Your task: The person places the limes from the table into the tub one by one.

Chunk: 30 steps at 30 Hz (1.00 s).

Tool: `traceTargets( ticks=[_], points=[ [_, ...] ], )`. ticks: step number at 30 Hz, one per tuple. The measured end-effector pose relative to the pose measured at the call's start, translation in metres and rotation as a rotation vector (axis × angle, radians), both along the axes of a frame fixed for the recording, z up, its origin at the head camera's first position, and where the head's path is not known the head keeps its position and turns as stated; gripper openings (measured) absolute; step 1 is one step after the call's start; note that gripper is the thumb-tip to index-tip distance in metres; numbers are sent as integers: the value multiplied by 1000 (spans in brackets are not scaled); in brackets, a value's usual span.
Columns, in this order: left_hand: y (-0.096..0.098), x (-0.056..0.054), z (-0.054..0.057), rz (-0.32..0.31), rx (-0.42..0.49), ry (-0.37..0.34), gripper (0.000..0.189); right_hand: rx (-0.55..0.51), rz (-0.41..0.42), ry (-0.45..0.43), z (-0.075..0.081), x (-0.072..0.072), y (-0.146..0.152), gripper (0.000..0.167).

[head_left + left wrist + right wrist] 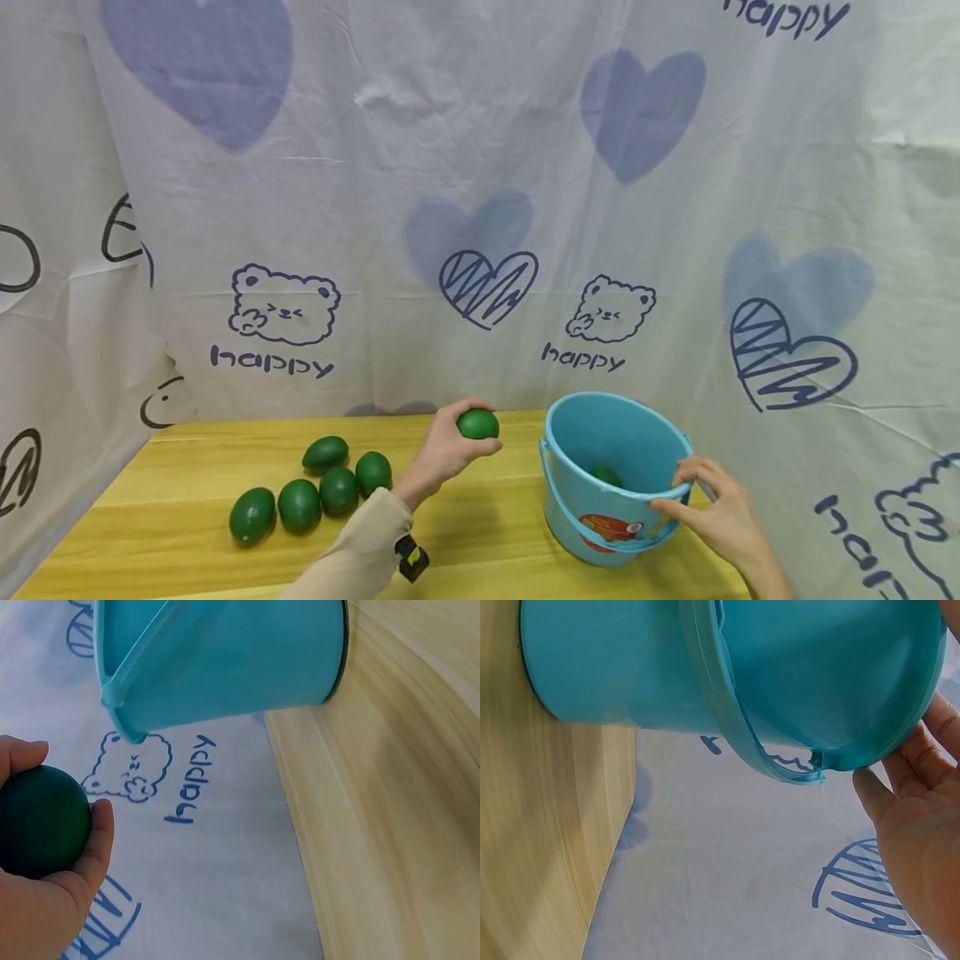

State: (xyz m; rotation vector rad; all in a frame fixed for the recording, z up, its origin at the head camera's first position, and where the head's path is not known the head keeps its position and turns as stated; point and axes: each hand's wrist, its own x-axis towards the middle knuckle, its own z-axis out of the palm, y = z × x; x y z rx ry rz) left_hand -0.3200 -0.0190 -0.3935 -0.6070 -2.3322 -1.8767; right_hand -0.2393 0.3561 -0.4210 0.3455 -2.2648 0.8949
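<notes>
In the head view my left hand (444,454) grips a smooth, dark green avocado (477,424) between thumb and fingers, above the table and left of the bucket. The left wrist view shows the same avocado (45,821) cupped in the fingers. A light blue bucket (570,500) stands upright on the table, its handle hanging down at the front. Inside it, part of another green avocado (606,476) shows. My right hand (716,504) pinches the bucket's right rim. The right wrist view has the thumb (871,793) against that rim.
Several more green avocados (299,506) lie grouped on the left of the wooden table (180,467). A white cloth (420,358) printed with hearts and bears hangs behind the table and along its sides. The bucket's front bears a red label (607,528).
</notes>
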Motion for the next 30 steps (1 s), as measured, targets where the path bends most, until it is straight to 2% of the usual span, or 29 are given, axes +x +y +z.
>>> traceTargets(
  ticks=[9,13,16,22,26,30],
  points=[
    [35,-3,4,-16,-61,52,44,-2,-6,9,-4,-2,2,39],
    [49,-4,8,-15,-33,25,44,6,-16,0,-2,-1,0,38],
    [59,-3,14,-36,-8,16,45,8,-20,-6,0,0,-1,37],
    [81,3,25,-57,5,-11,59,2,-14,-1,-2,-1,1,38],
    [92,6,26,-33,-41,16,57,-6,1,-3,-1,-2,0,37],
    [99,8,22,-2,-151,102,53,-4,7,-13,1,0,-1,36]
  ],
)
